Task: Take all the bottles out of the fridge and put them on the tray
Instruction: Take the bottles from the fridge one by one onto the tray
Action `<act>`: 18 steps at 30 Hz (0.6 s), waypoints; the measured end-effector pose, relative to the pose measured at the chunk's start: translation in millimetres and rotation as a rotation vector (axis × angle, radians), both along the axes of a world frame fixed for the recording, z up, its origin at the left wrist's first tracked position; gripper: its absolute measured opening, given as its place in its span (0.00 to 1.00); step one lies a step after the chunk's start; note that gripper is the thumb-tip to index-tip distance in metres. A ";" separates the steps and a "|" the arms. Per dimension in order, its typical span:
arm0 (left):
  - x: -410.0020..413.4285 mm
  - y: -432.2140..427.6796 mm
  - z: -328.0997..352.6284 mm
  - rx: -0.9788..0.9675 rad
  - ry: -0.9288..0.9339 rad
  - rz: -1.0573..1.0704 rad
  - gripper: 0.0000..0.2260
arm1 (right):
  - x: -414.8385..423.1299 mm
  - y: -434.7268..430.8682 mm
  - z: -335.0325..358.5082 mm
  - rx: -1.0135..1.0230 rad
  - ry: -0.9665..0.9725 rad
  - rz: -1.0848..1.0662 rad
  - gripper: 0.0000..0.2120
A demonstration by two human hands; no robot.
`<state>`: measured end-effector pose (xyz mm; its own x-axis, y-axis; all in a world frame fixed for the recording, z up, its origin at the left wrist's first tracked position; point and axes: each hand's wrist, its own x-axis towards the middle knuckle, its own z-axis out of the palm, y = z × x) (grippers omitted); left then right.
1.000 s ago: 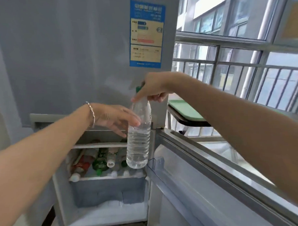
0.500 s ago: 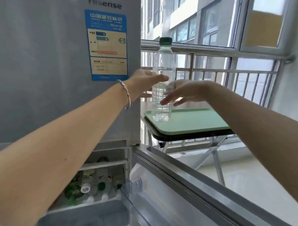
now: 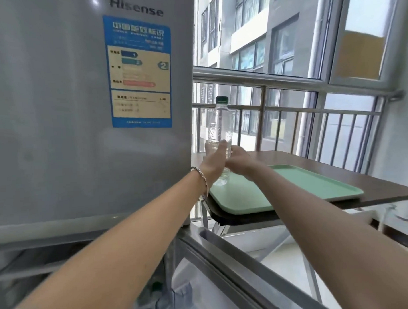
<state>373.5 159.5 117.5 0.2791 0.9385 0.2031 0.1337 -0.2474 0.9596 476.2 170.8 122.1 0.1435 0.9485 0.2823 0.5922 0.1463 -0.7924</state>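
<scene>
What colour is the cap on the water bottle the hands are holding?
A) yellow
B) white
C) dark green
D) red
C: the clear bottle that the left hand and right hand hold upright at the near corner of the green tray has a dark green cap on top.

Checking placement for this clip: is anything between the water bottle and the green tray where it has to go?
Nothing visible does. The clear water bottle is upright at the near left corner of the green tray, its base on or just above the surface. Both the left hand and right hand hold its lower part. The rest of the tray is bare.
</scene>
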 end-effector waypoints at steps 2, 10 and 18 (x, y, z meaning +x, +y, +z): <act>2.7 1.8 -3.0 -0.022 0.014 0.005 0.34 | -1.8 -2.8 -1.0 -0.023 0.003 -0.020 0.46; -8.6 -36.8 2.4 0.086 0.134 -0.002 0.33 | -14.5 -38.4 9.1 0.219 -0.091 -0.278 0.27; -73.6 -104.4 6.4 0.335 0.152 0.107 0.25 | -75.4 -97.5 15.9 0.593 -0.161 -0.242 0.03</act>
<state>299.8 55.1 124.0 0.2336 0.8525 0.4677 0.3106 -0.5212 0.7949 400.8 73.3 138.0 0.2456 0.5717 0.7828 0.7673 0.3788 -0.5174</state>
